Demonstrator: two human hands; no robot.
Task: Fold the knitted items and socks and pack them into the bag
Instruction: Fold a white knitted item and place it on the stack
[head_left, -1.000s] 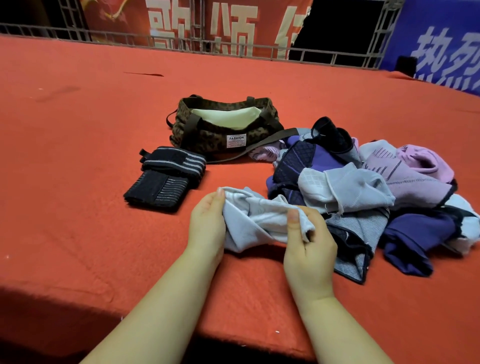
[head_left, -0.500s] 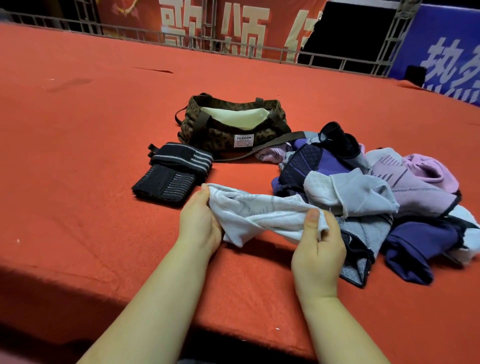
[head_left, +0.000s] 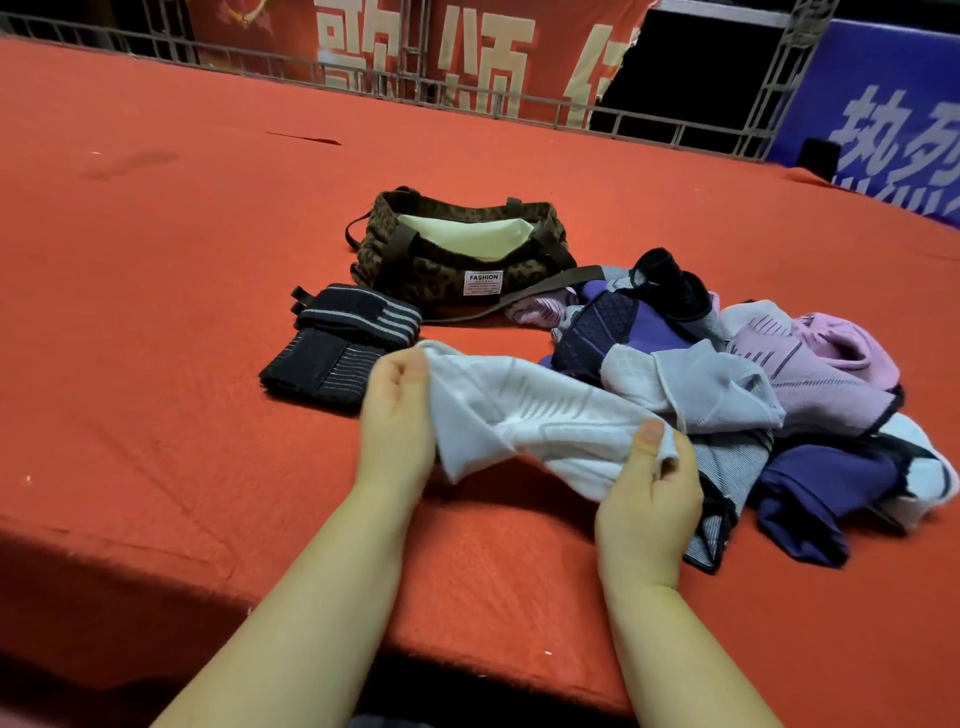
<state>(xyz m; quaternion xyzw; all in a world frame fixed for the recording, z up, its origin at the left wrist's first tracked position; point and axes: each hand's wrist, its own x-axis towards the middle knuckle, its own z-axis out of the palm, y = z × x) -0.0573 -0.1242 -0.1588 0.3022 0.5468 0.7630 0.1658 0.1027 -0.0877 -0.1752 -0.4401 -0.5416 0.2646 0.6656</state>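
1. The left hand pinches one end of a pale grey-white knitted piece, thumb and curled fingers closed on the cloth's left edge.
2. The right hand pinches the other end, its thumb pressed flat on top of the fabric and its fingers curled beneath.
3. The piece is stretched between the two hands just above the red cloth-covered surface, sagging a little in the middle; faint darker stripes show in the knit.
4. From that piece, the bag sits at about 12 o'clock, well apart from the hands. It is brown with a mottled pattern, open at the top, and shows a pale yellow-green lining.
5. A white label on the bag's near side reads "FASHION"; the smaller lines under it are too small to read.
6. At about 10 o'clock, just beside the bag, lie two folded dark items with thin light stripes, one partly on the other.
7. At 2 to 3 o'clock lies an unfolded heap of socks and knitwear in purple, navy, pink, grey and white, touching the held piece.
8. Far at 12 o'clock a red banner carries large pale Chinese characters, cut off at the top.
9. At 2 o'clock a blue banner shows white characters, the first reading "热".
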